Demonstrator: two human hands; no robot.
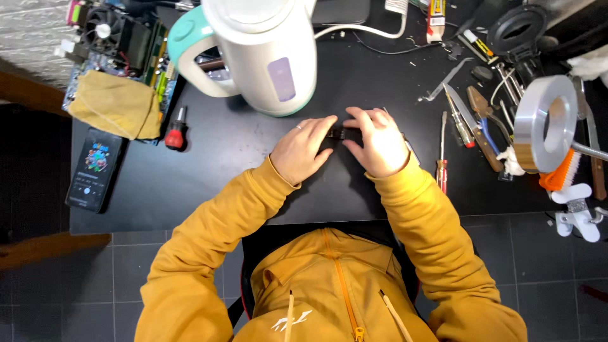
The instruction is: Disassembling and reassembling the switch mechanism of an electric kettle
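Small black part [336, 133] sits between our two hands on the black table [240, 183], just in front of the white kettle [263, 54]. Our left hand [303, 150] pinches its left end with the fingertips, and our right hand [379, 143] closes over its right end; both grips are pressed onto it.

On the kettle we see a pale purple rectangular panel on the side, and a mint green handle. Far at the top edge lies a narrow red and yellow package [435, 19], too small to tell more. The phone [95, 170] at the left shows a colourful picture on a dark screen.

The table top is matte black with small crumbs and scratches, and below it the floor has dark grey tiles. A circuit board [114, 44] lies at the upper left under a yellow cloth [114, 104]. Screwdrivers [441, 152] and pliers [484, 123] lie at the right, near a round ring lamp [544, 123].

The part itself is mostly hidden by our fingers; only a short, dark middle piece shows.
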